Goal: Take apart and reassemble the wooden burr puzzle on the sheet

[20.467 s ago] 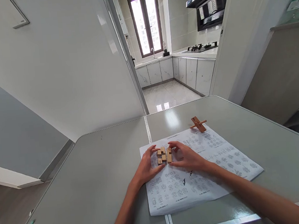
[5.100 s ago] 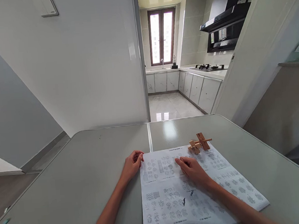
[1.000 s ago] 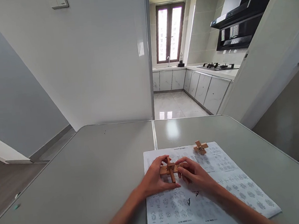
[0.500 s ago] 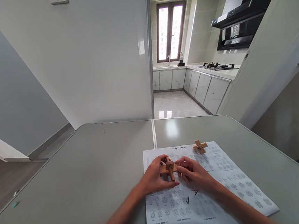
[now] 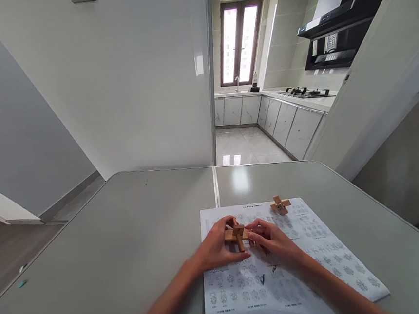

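Observation:
A small wooden interlocking puzzle [image 5: 237, 232], made of crossed brown pieces, is held between both hands over a printed sheet [image 5: 244, 306]. My left hand [image 5: 217, 246] curves round its left side, fingers behind and thumb in front. On its right end, the fingertips of my right hand [image 5: 271, 239] pinch a wooden piece. A second wooden cross-shaped puzzle [image 5: 280, 204], with a dark mark on its face, stands on the upper right part of the sheet. Rows of small line drawings cover the paper, which is partly hidden by my hands.
The grey table [image 5: 104, 254] has a pale seam [image 5: 215, 188] running down its middle. A small teal object [image 5: 22, 283] lies near the left edge. Beyond the table are a white wall [image 5: 144, 84] and a kitchen with a stove [image 5: 306, 92].
Hardly anything differs. The view has shifted very slightly; both hands keep their hold on the wooden puzzle, which has tipped a little.

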The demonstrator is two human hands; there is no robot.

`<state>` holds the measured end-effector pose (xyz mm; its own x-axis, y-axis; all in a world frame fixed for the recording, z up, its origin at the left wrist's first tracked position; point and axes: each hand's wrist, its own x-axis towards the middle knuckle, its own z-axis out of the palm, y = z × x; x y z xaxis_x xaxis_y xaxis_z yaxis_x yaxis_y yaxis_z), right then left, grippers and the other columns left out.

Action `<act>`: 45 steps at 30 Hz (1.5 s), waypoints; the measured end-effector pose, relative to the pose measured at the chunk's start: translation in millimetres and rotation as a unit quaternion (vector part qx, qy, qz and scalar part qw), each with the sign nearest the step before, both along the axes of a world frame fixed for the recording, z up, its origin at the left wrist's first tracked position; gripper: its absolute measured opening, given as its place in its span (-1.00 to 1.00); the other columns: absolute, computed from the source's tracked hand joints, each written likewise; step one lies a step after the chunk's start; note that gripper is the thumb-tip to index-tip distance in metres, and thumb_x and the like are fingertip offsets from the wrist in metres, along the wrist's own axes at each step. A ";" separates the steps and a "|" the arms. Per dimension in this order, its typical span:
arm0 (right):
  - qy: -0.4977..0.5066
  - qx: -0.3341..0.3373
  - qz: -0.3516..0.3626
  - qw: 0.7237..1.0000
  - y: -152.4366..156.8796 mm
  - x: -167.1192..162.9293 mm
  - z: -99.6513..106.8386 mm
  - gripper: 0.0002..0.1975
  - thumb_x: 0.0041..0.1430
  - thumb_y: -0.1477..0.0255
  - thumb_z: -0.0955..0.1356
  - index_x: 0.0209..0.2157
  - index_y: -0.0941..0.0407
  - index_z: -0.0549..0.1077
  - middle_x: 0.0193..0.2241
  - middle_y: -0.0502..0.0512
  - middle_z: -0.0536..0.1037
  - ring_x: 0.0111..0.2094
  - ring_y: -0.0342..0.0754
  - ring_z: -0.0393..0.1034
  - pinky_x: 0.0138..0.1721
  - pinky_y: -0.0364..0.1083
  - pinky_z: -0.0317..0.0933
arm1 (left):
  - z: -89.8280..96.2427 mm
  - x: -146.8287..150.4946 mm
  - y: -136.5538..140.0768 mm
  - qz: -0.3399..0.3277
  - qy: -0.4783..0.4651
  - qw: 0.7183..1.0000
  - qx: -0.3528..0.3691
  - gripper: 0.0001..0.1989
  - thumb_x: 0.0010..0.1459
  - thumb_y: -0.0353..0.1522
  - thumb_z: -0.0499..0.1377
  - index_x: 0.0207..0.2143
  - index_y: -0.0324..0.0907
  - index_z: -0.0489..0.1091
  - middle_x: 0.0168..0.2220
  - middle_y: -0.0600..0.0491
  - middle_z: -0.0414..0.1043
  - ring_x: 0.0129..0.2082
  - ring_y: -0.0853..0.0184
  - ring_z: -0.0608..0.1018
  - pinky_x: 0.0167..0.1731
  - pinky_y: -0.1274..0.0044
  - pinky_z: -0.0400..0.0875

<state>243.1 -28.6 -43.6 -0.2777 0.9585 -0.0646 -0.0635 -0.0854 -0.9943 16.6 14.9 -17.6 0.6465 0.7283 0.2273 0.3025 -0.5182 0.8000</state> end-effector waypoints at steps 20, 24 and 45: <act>-0.006 -0.004 0.030 1.000 -3.6 0.0 6.9 -0.58 0.28 0.00 0.39 -0.18 0.07 0.32 -0.51 -0.10 0.47 -0.61 -0.22 0.25 -0.60 -0.19 0.06 | -2.3 0.0 0.9 0.009 0.053 0.998 0.031 -0.11 -0.16 -0.04 0.51 0.17 -0.09 0.26 0.14 -0.14 0.37 0.17 -0.03 0.42 0.14 0.20 0.40; -0.011 0.004 0.035 0.999 -2.9 -0.6 5.7 -0.58 0.29 0.00 0.38 -0.17 0.07 0.32 -0.49 -0.09 0.49 -0.63 -0.22 0.27 -0.62 -0.19 0.05 | -1.0 1.0 2.2 0.005 0.046 0.998 0.050 -0.05 -0.23 -0.01 0.54 0.18 -0.08 0.28 0.12 -0.11 0.42 0.12 0.00 0.46 0.12 0.23 0.40; -0.109 0.063 -0.016 0.992 -2.9 -6.9 1.7 -0.48 0.22 0.01 0.43 0.03 0.04 0.31 -0.31 0.00 0.49 -0.47 -0.09 0.45 -0.45 -0.09 0.31 | -7.5 0.9 4.8 -0.027 0.106 0.990 0.090 -0.30 0.15 -0.06 0.36 0.26 -0.02 0.23 0.05 -0.04 0.55 -0.02 0.08 0.59 0.06 0.29 0.32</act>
<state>236.2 -31.5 -41.9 -0.2402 0.9707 0.0020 0.1535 0.0400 -0.9873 17.5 19.7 -25.1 0.7301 0.6514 0.2063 0.4215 -0.6669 0.6144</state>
